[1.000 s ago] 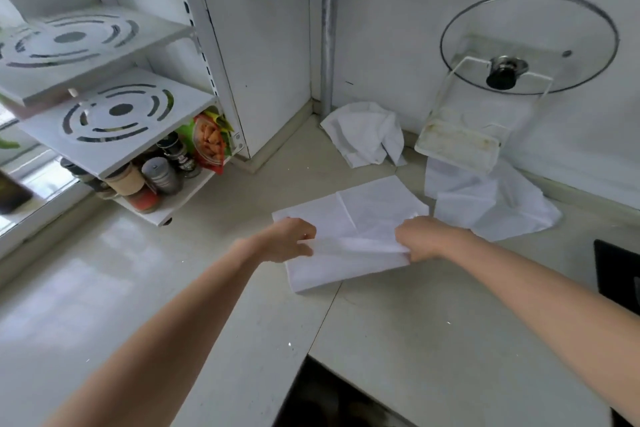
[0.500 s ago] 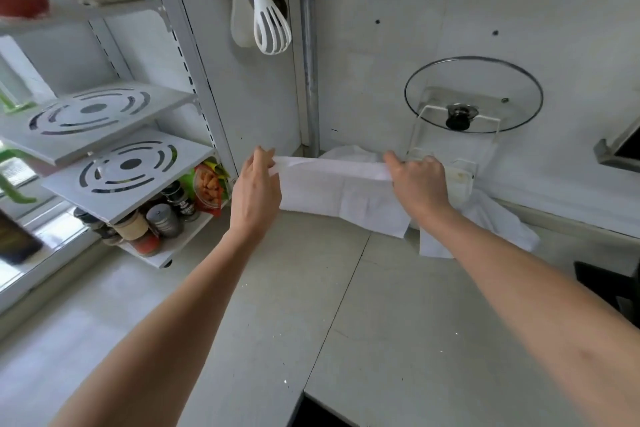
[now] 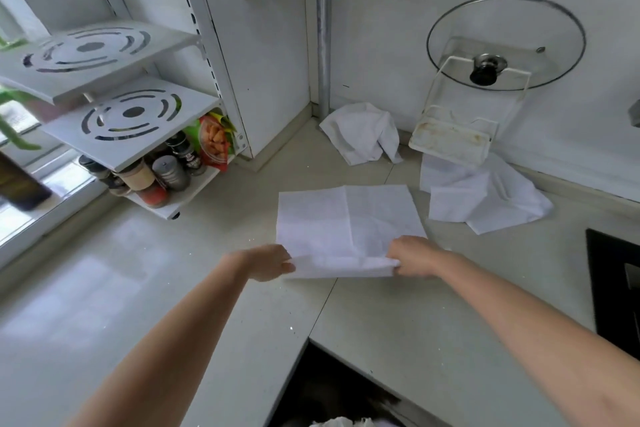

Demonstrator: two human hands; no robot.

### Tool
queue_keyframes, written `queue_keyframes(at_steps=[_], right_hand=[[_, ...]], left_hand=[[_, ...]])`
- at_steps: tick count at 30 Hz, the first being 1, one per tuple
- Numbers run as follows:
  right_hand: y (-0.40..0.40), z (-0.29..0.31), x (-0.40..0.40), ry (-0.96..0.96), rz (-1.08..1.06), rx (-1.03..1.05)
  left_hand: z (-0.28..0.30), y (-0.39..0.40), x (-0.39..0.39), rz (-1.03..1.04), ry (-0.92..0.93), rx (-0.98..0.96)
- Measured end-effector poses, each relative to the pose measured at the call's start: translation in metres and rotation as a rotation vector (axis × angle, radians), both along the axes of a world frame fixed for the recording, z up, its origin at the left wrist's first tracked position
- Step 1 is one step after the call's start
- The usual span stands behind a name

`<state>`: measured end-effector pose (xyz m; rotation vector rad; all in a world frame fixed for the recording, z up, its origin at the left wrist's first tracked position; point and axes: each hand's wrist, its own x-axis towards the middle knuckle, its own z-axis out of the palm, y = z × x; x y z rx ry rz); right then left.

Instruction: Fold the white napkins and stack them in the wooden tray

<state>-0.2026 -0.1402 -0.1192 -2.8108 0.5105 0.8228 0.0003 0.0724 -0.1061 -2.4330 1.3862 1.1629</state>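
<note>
A white napkin [image 3: 348,218] lies spread flat on the pale counter [image 3: 173,288], creased down its middle. Its near edge is lifted and curled over. My left hand [image 3: 266,262] pinches the near left corner and my right hand [image 3: 414,255] pinches the near right corner. A crumpled white napkin [image 3: 362,132] sits in the back corner by the pipe. Another rumpled white napkin [image 3: 485,199] lies at the right, partly under the lid rack. No wooden tray is in view.
A white shelf rack [image 3: 121,114] with spice jars [image 3: 162,173] stands at the left. A glass pot lid [image 3: 505,42] rests in a white rack [image 3: 453,139] on the back wall. A black hob edge [image 3: 613,288] is at the right, a dark opening [image 3: 339,392] below.
Half a second ago both hands held the napkin up in the air near the wall. Now it lies flat on the counter, with only its near edge lifted in my fingers.
</note>
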Motion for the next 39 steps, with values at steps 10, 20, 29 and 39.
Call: queue_keyframes(at_steps=[10,20,29,39], right_hand=[[0.008,-0.012,0.005,0.324,-0.137,0.281],[-0.015,-0.053,0.025,-0.002,-0.435,0.146],[-0.018,-0.088,0.041,-0.327,-0.379,0.083],[-0.014,-0.105,0.047,-0.332,-0.266,-0.182]], left_hand=[[-0.032,0.014,-0.002,0.390,0.318,0.185],[-0.081,-0.020,0.001,0.380,-0.089,-0.231],[-0.111,-0.041,0.009,0.419,-0.211,-0.277],[-0.113,-0.053,0.006,0.486,-0.352,-0.215]])
